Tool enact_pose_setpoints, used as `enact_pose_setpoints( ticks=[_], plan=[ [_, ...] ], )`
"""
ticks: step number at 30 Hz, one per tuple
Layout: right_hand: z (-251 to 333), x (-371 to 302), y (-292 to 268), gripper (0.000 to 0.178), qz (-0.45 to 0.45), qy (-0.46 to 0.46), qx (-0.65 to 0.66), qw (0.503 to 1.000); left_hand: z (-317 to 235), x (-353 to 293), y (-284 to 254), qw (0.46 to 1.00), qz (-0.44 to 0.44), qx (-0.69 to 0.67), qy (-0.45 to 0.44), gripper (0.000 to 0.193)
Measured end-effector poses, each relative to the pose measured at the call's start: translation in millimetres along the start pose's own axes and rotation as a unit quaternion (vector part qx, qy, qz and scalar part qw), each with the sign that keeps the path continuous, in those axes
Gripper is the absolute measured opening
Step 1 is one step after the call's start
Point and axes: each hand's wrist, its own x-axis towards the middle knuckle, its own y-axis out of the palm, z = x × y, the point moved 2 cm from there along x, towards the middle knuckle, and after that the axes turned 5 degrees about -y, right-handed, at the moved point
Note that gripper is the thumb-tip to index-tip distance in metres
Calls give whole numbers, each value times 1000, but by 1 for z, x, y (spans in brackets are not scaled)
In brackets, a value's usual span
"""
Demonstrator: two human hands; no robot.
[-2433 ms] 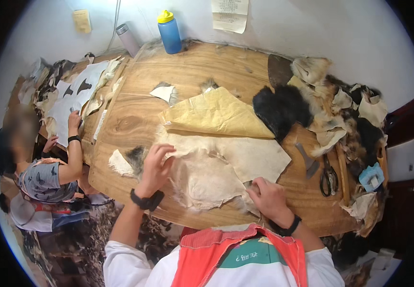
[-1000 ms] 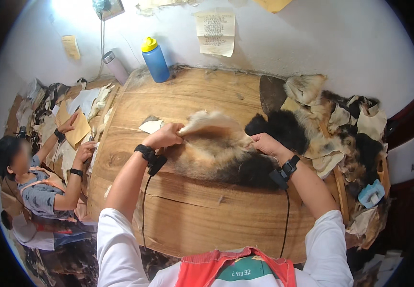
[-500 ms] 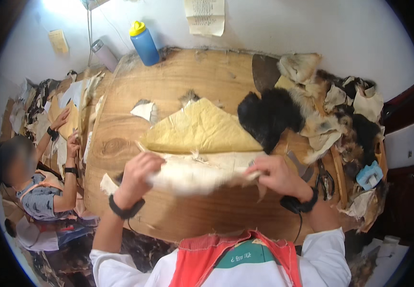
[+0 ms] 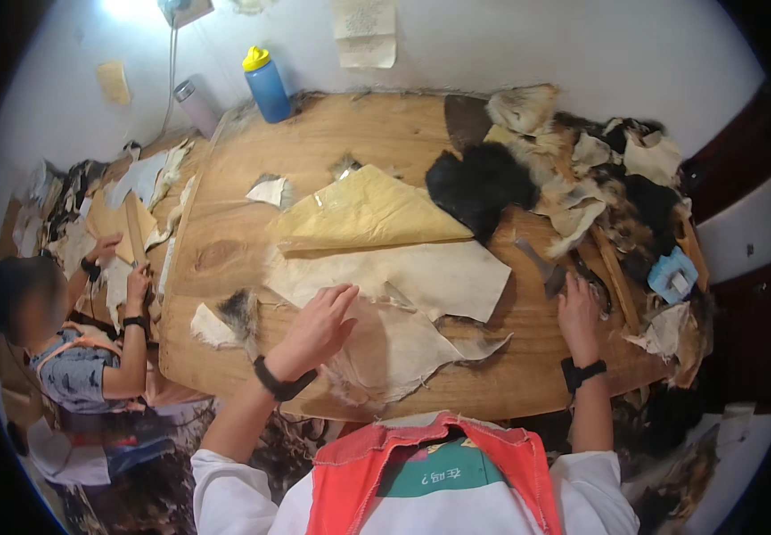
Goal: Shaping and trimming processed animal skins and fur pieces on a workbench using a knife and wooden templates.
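Observation:
A pale hide piece (image 4: 394, 348) lies skin side up near the table's front, overlapping a broader cream hide (image 4: 457, 276). A yellowish paper sheet (image 4: 368, 214) with a slanted top covers the far part of the cream hide. Above the near hide, my left hand (image 4: 317, 330) is open, fingers stretched forward; whether it touches the hide is unclear. My right hand (image 4: 579, 316) reaches to the tools at the right, its fingers apart beside a grey curved blade (image 4: 541, 267) and dark-handled pliers-like tool (image 4: 598, 283). Its fingertips partly cover these tools.
Black fur (image 4: 483, 183) lies right of the paper. A heap of fur scraps (image 4: 573, 205), a wooden stick (image 4: 615, 276) and a blue-white packet (image 4: 673, 275) fill the right side. A blue bottle (image 4: 267, 89) stands at the back; a co-worker (image 4: 73, 357) works at the left.
The pale hide, held stretched between both hands before, now lies flat on the table. My right hand has moved right to the tools; my left hand has let go and shifted toward the middle.

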Motion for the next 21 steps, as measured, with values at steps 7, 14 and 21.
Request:
enact_pose_setpoints(
  ticks=[7,14,21],
  plan=[
    [-15,10,21,30,-64,-74,12,995,6,25,25,991,110,-41,-68,22],
    [27,31,1,31,-13,-73,13,997,-51,4,-22,898,22,-412,-152,16],
    [49,67,40,32,6,-108,-11,994,-72,-90,5,754,-126,-564,-311,22]
  ],
)
